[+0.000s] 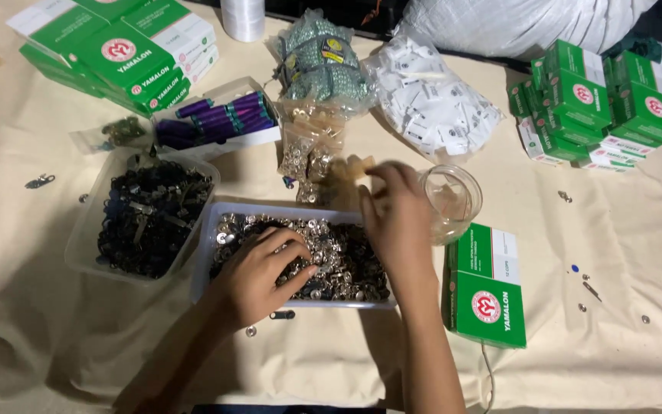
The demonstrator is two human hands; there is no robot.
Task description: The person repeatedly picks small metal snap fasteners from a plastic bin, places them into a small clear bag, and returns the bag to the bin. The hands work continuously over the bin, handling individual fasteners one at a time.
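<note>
Two hands work over our white tray (207,253) of silver snap buttons (339,261): our left hand (258,276) lies in the heap, fingers curled loosely onto the buttons, and our right hand (396,211) hovers at the tray's far edge, fingertips pinched together on something too small to tell. Just beyond sits a clear bowl (453,201), with a green box (486,287) to the right.

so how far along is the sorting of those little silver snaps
Done: nothing clearly finished; the clear bowl beside the tray looks nearly empty. In hand: the left hand digs in the tray of silver snaps, and the right hand holds a small piece above its far edge. Left: the tray is full, and the tub of dark parts sits untouched.
</note>
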